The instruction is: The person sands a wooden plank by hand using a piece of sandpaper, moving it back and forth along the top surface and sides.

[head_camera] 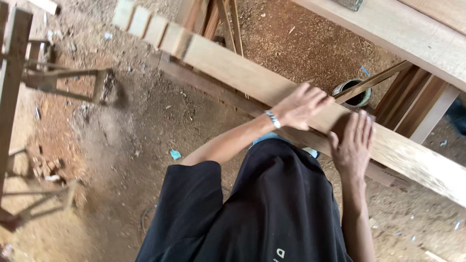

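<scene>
A long pale wooden plank [233, 73] runs diagonally from the upper left to the lower right, raised above the floor. My left hand [301, 106], with a beaded bracelet at the wrist, lies on top of the plank, fingers slightly spread towards its far edge. To its right, my right hand [353, 143] rests flat on the same plank with straight fingers pointing away from me. Neither hand is wrapped around the wood. My black clothing [252, 208] fills the bottom centre.
The floor [136, 126] is covered in sawdust and scraps. A round tin [353, 94] sits beyond the plank, with a thin stick [376, 80] leaning over it. A heavy timber beam [403, 29] crosses the upper right. Wooden frames [19, 73] stand at the left.
</scene>
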